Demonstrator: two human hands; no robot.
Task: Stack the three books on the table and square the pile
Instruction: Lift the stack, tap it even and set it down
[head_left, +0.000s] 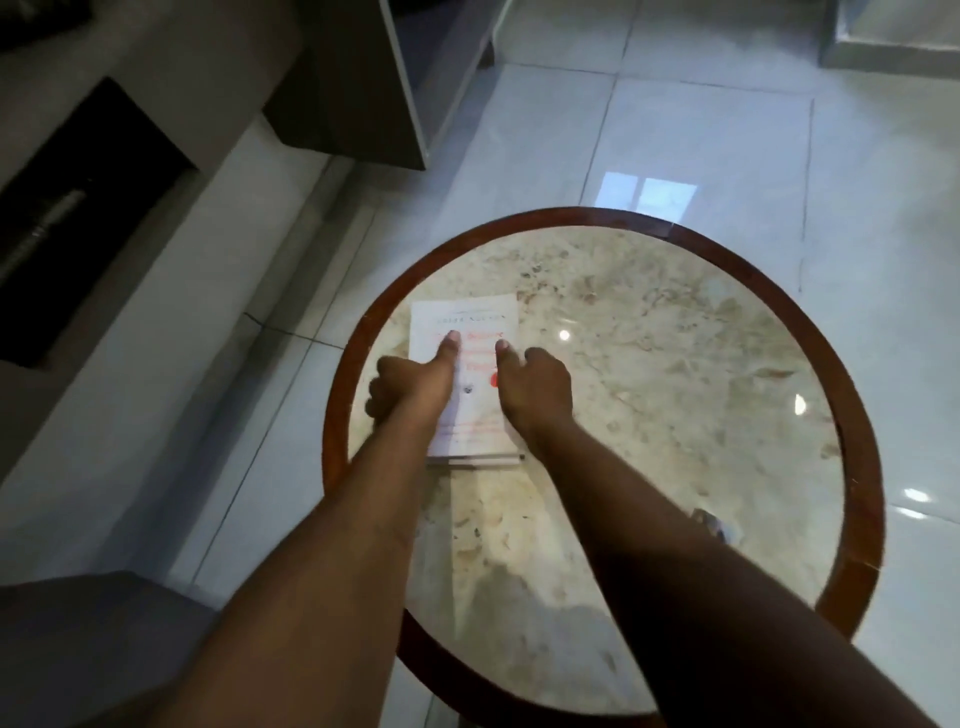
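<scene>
A pile of books lies on the left part of a round marble table. The top book has a white cover with red lettering. Edges of books under it show at the near end, but their number is unclear. My left hand clasps the pile's left side, thumb lying on the cover and fingers curled down over the edge. My right hand clasps the right side, thumb on the cover and fingers bent beside the edge. Both forearms reach in from below and hide the pile's near corners.
The table has a dark wooden rim, and the pile lies close to its left edge. Glossy white floor tiles surround the table. A grey sofa or cabinet stands at the left and a dark seat at the bottom left.
</scene>
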